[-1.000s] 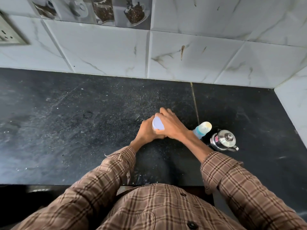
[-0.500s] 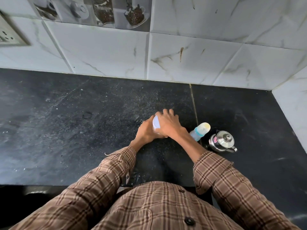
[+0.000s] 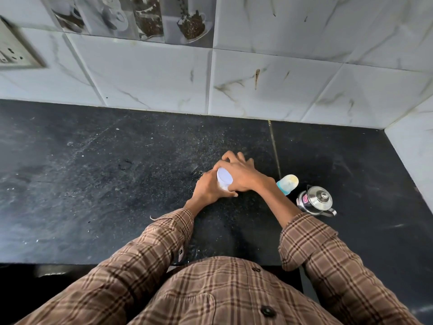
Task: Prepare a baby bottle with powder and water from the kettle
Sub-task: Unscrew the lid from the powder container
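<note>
Centre frame: left hand [image 3: 208, 190] grips white container [image 3: 223, 181]; right hand [image 3: 241, 175] clasps its lid; baby bottle [image 3: 287, 183] and kettle [image 3: 316, 201] just right.

Soft daylight, wide-angle edge warp

Kettle [image 3: 316, 201] stands right of bottle [image 3: 287, 183] (both on the counter [image 3: 93, 184]).

White powder jar [image 3: 223, 181], gripped upright; capped baby bottle [image 3: 287, 183] and steel kettle [image 3: 316, 201] standing just right.
</note>
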